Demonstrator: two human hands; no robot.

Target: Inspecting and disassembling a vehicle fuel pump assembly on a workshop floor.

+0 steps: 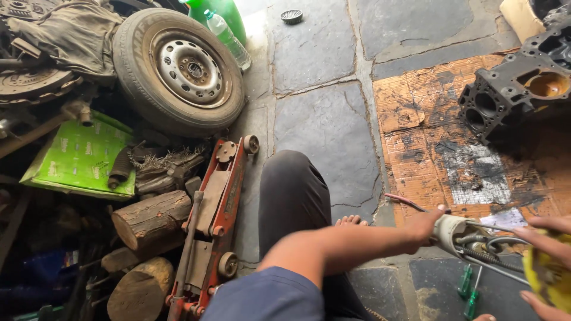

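Two hands meet at the lower right of the head view over a stone floor [324, 128]. The left hand [425, 224] reaches across from the person's bent knee, its fingers [439, 209] clenched around the pale plastic end of a pump assembly [455, 232], a part with a spring, metal tubes and a thin pink wire running off behind the hand. The right hand [544, 264] comes in from the frame's edge, fingers curled and grasping a yellow cloth [547, 273] just beside the assembly's tubes. Both hold the part in the air above the floor, near a worn sheet of cardboard [428, 119]. Two green-handled screwdrivers [468, 291] lie on the floor just below the assembly. A dark engine block [517, 95] sits on the cardboard at upper right, well apart. To the left lie a red floor jack [214, 220], cut logs [151, 220], a wheel with tyre [178, 71] and a green carton [80, 157].
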